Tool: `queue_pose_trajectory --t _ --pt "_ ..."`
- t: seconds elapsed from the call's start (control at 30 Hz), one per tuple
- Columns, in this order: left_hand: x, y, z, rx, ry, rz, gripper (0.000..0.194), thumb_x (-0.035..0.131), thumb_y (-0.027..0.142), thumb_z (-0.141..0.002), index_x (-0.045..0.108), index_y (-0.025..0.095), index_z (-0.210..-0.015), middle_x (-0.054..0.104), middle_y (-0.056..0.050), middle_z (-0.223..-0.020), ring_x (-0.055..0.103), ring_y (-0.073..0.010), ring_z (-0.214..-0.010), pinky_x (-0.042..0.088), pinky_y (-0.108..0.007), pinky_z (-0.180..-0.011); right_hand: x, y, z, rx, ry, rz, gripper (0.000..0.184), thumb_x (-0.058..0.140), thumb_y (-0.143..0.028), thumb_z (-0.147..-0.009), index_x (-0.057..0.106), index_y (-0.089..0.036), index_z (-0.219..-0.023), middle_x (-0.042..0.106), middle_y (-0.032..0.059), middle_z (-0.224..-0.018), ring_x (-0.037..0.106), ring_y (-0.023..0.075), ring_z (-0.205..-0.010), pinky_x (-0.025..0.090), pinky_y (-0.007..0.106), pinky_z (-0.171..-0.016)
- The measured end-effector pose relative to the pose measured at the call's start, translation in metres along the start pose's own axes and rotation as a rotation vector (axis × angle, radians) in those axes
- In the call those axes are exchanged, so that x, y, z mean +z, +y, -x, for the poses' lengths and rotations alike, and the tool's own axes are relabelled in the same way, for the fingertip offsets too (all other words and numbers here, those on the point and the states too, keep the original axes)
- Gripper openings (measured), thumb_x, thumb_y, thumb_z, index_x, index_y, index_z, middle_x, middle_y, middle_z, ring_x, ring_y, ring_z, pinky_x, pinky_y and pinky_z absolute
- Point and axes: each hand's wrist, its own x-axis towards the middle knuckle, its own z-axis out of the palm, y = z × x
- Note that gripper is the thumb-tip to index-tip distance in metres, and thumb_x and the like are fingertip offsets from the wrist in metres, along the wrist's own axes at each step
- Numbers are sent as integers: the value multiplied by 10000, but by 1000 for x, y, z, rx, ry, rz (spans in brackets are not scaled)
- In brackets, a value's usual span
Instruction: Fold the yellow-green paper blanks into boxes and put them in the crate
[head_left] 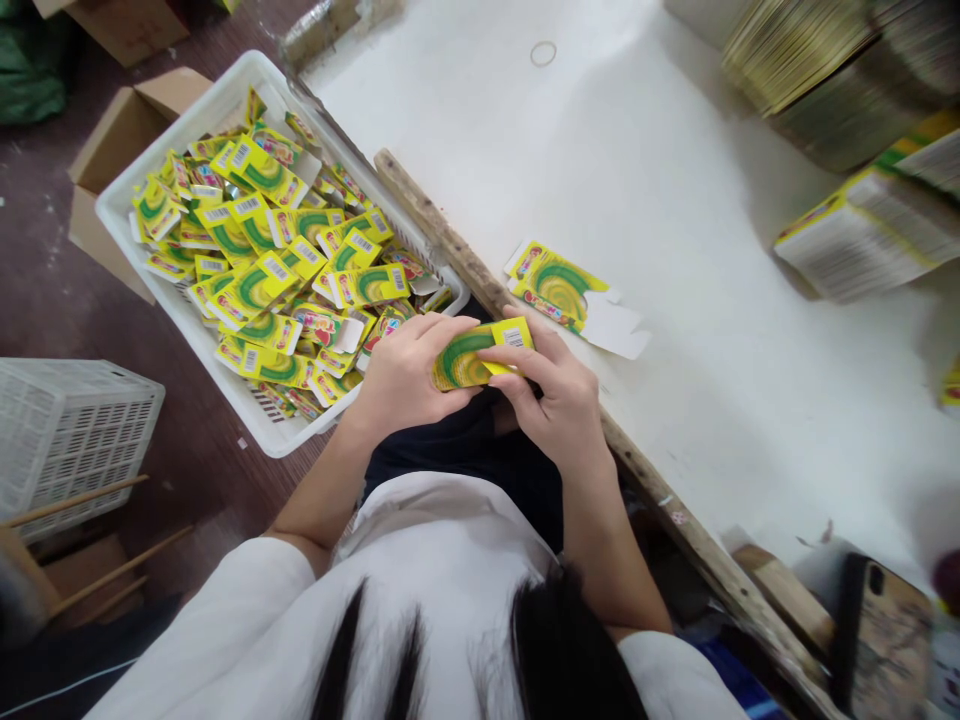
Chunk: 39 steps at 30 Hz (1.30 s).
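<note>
Left hand [416, 365] and right hand [555, 390] both pinch, beside a broad white tabletop [712, 330]. A white plastic basket [259, 420] of yellow-green cardboard boxes [255, 290] stands leftward; a white-flapped yellow-green carton [559, 285] lies on the tabletop; pinched between the hands is a small barcoded yellow-green box [461, 360].

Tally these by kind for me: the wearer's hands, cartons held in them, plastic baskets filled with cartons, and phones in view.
Hands: 2 (left hand, right hand)
Held carton: 1
Filled basket: 1
Phone: 1
Total: 5
</note>
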Motion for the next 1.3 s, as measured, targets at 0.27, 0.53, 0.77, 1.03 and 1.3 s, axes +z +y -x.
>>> queue_pose_trajectory --t 0.27,0.53,0.77,1.03,1.3 --pt "1 -6 4 20 -37 -28 498 736 285 -752 612 191 -1225 722 -95 -1151 691 -253 -1055 562 -380 -935 2 2 3 6 -28 -28 119 690 -275 -927 727 -249 -1037 600 128 -1437 611 302 -1310 550 461 -1039" --pt "3 -2 3 39 5 -86 514 724 272 -763 611 158 -1251 717 -113 -1150 686 -275 -1060 561 -397 -940 12 5 5 145 79 -286 516 761 -318 -865 538 -214 -1319 587 169 -1433 565 311 -1354 493 484 -1117" --pt "5 -3 5 19 36 4 557 767 311 -759 597 198 -1278 710 -95 -1198 682 -255 -1091 557 -386 -970 6 8 3 219 -65 -571 738 659 -504 -931 337 -274 -1554 464 122 -1574 504 314 -1416 502 478 -1128" --pt "11 -2 5 25 85 0 545 765 283 -746 610 200 -1262 721 -86 -1190 689 -246 -1075 556 -380 -971 20 9 5 169 -10 -438 721 611 -454 -970 290 -277 -1591 427 107 -1610 499 316 -1424 439 510 -1183" --pt "-45 -74 2 -226 292 -251 727 846 510 -697 590 193 -1298 687 -88 -1226 645 -298 -1110 526 -480 -972 -2 39 -8 238 200 -162 610 696 -422 -911 488 -280 -1466 700 76 -1266 695 258 -1108 568 446 -1021"
